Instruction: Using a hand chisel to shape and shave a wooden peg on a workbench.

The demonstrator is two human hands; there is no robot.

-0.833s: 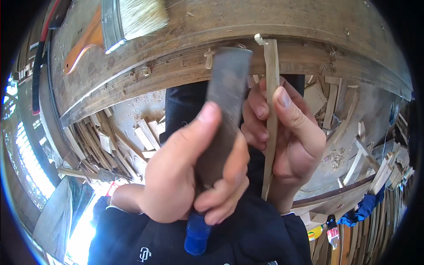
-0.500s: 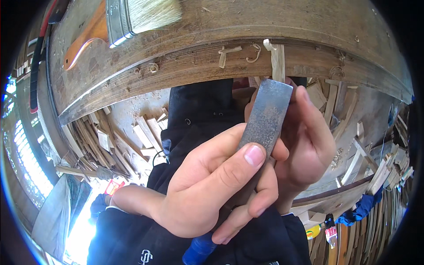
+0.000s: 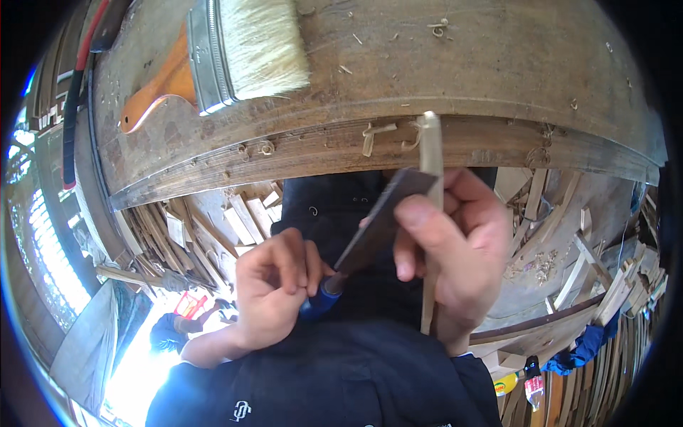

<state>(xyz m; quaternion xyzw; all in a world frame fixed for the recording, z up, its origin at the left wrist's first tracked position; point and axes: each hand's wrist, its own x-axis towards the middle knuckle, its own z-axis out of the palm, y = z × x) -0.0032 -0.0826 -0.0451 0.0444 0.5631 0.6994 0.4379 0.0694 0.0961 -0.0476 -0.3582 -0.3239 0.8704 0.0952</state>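
Note:
My left hand (image 3: 274, 285) is curled at the chisel's blue handle (image 3: 320, 302), which it partly hides. The dark steel chisel blade (image 3: 377, 220) slants up to the right from that handle. My right hand (image 3: 455, 249) is closed on an upright pale wooden strip (image 3: 431, 146), its thumb also lying on the upper end of the blade. The blade's tip meets or overlaps the strip just below the bench edge.
Across the top runs a worn wooden bench (image 3: 462, 71) with curled shavings, a wide brush (image 3: 249, 50) and a red-and-black tool (image 3: 71, 121). Offcuts (image 3: 171, 228) lie below on both sides. A blue cloth (image 3: 576, 349) and a bottle (image 3: 533, 384) are at lower right.
My left hand has moved down and left from the blade to the handle. The chisel has tilted rightward at its tip, and my right thumb has come onto the blade.

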